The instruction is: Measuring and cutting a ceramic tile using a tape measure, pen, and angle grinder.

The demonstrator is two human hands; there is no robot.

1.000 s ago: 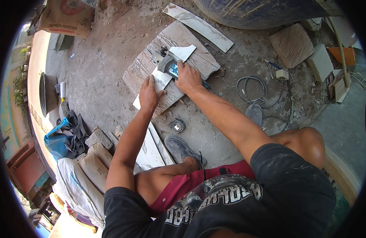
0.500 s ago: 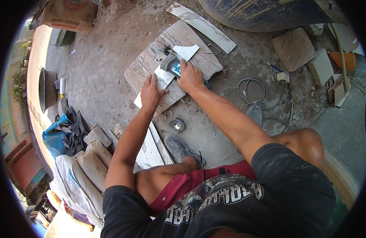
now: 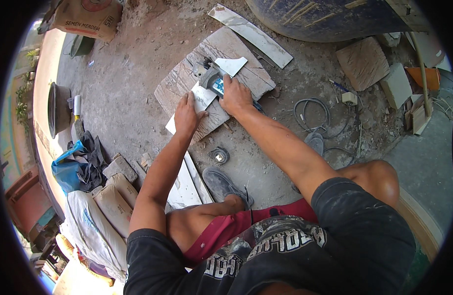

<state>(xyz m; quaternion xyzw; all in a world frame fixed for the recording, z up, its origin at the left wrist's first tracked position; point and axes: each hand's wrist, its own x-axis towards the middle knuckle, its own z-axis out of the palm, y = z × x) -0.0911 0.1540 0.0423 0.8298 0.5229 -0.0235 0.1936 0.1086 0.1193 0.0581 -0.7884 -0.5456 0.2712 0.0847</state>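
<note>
A white marbled tile strip [image 3: 204,97] lies diagonally across a thick, scored stone slab [image 3: 170,93]. My left hand [image 3: 186,113] grips the strip's lower-left part, fingers on its top and thumb out at the side. My right hand [image 3: 235,96] is wrapped round the body of an angle grinder [image 3: 209,77], whose metal head rests over the strip near its upper end, between two white sections. The cutting edge is too small to make out. A grey power cord [image 3: 310,113] lies coiled to the right of the slab.
A tape measure [image 3: 219,156] lies near my foot. Behind are a loose tile strip [image 3: 251,36] and a large blue basin [image 3: 324,19]. Offcuts [image 3: 397,88] lie right; sacks [image 3: 98,226], a blue bag [image 3: 64,169] and a black bucket [image 3: 58,110] are left; a paper sack [image 3: 81,19] is upper left.
The view has shifted slightly. My hands, the grinder and the tile strip stay in almost the same place on the slab, with no clear movement between them.
</note>
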